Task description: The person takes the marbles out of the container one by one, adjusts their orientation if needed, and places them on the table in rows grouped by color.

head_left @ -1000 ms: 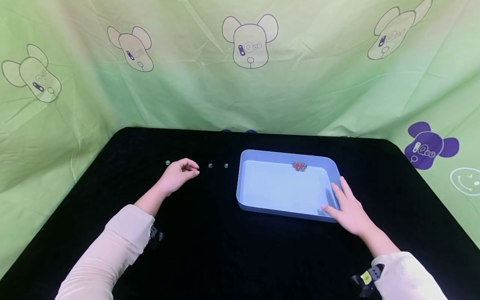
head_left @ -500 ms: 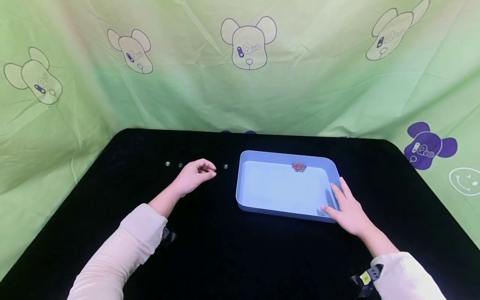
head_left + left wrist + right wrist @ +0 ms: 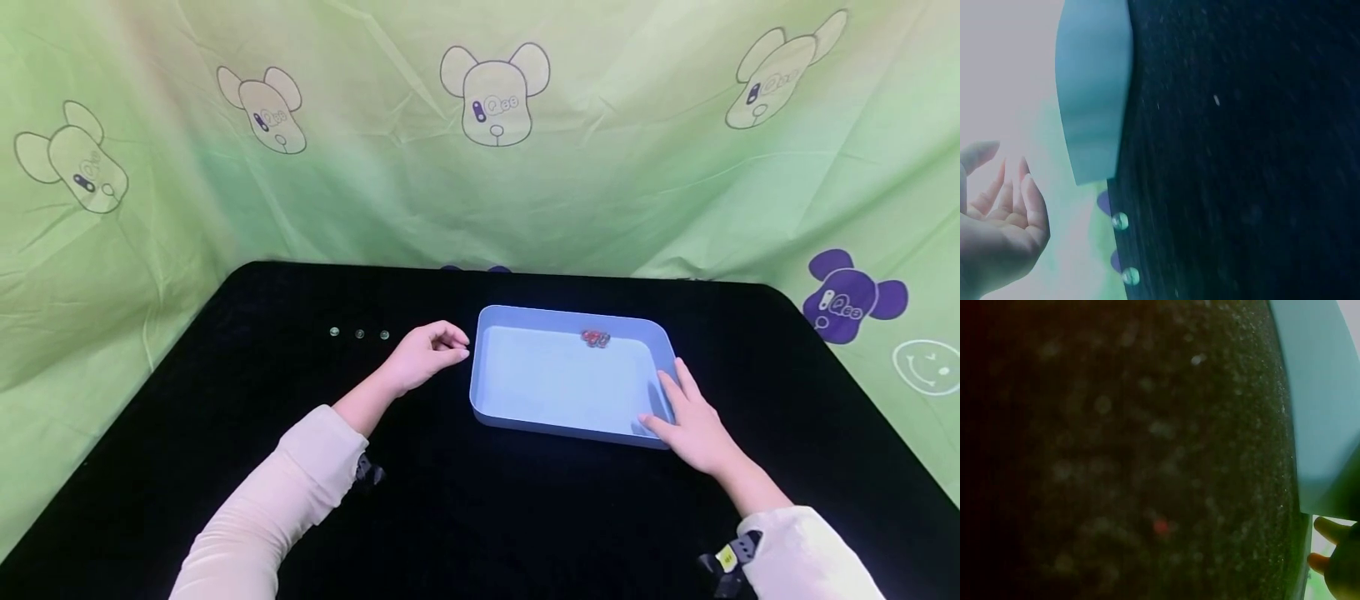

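In the head view, my left hand (image 3: 429, 357) hovers just left of the blue tray (image 3: 551, 427), fingers loosely bent. A gap shows between thumb and fingers in the left wrist view, where the hand (image 3: 1007, 231) holds nothing visible. Left of it on the black cloth lie small clear marbles: one outermost (image 3: 334, 332), one in the middle (image 3: 360, 333), one nearest the hand (image 3: 385, 335). Two marbles, an upper marble (image 3: 1120, 221) and a lower marble (image 3: 1130, 276), show in the left wrist view. My right hand (image 3: 699, 429) rests on the tray's right rim with extended fingers.
A cluster of small reddish glass-like pieces (image 3: 596, 338) lies inside the tray near its back wall. The table (image 3: 480, 517) is covered in black cloth. A green printed curtain (image 3: 360, 200) hangs behind and along the sides.
My left hand has moved right along the marble row towards the tray, uncovering marbles on its left and covering those nearer the tray. My right hand stays on the tray rim.
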The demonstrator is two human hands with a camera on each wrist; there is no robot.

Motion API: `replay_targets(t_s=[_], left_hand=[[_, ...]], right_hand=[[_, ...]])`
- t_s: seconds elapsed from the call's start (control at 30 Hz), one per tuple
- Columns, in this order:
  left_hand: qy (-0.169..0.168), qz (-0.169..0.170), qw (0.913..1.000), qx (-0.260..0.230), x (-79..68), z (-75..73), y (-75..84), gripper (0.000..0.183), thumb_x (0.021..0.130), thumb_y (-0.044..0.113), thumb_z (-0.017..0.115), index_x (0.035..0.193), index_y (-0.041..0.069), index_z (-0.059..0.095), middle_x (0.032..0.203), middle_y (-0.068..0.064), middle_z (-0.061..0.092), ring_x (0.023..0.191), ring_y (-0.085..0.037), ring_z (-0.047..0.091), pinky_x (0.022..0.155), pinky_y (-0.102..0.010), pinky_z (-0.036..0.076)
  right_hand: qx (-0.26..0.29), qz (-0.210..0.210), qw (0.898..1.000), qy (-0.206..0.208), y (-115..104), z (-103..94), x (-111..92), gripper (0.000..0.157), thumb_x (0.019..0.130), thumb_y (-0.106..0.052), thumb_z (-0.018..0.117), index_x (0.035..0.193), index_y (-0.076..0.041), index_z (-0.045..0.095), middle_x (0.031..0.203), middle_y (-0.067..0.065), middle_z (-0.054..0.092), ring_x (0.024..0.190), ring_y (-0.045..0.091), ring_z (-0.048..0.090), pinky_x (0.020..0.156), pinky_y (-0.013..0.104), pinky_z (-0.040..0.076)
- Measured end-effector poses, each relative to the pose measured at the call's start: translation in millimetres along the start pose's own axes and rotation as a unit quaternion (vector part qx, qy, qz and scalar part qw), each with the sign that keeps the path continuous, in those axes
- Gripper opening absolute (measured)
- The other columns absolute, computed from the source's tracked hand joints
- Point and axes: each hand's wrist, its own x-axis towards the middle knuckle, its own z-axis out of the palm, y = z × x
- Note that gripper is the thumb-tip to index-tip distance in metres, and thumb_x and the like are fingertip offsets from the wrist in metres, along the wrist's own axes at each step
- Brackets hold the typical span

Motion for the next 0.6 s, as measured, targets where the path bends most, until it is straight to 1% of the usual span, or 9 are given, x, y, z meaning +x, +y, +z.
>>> replay_targets(t_s=[0.23, 0.37, 0.6], left_hand=[[-0.007, 0.010, 0.9997, -0.020, 20.9, 16.1, -23.4, 0.017, 0.078, 0.005, 0.060, 0.093, -0.003, 0.057, 0.083, -0.007, 0.056, 0.071, -0.013, 0.052, 0.067, -0.023, 0.043], [-0.007, 0.013, 0.9996, -0.024, 27.5, 24.5, -23.6, 0.017, 0.078, 0.004, 0.060, 0.093, -0.003, 0.057, 0.083, -0.007, 0.056, 0.071, -0.013, 0.052, 0.067, -0.022, 0.043], [-0.009, 0.012, 0.9993, -0.034, 34.6, 35.6, -20.6, 0.019, 0.078, 0.005, 0.060, 0.095, -0.004, 0.057, 0.085, -0.007, 0.057, 0.075, -0.014, 0.052, 0.067, -0.022, 0.043]], right_hand=[[-0.004, -0.004, 1.000, 0.003, -2.0, -1.0, -0.1, 0.071, 0.083, -0.032, 0.052, 0.128, 0.014, 0.021, 0.138, 0.027, -0.002, 0.118, 0.049, 0.014, 0.085, 0.062, 0.020], [-0.003, -0.002, 1.000, 0.002, -2.5, -1.2, -0.1, 0.071, 0.084, -0.032, 0.052, 0.128, 0.013, 0.021, 0.138, 0.027, -0.003, 0.119, 0.048, 0.013, 0.085, 0.062, 0.019], [-0.005, -0.004, 1.000, 0.005, -2.3, 0.8, -0.1, 0.071, 0.083, -0.032, 0.052, 0.129, 0.013, 0.022, 0.138, 0.027, -0.002, 0.118, 0.049, 0.014, 0.084, 0.063, 0.020]])
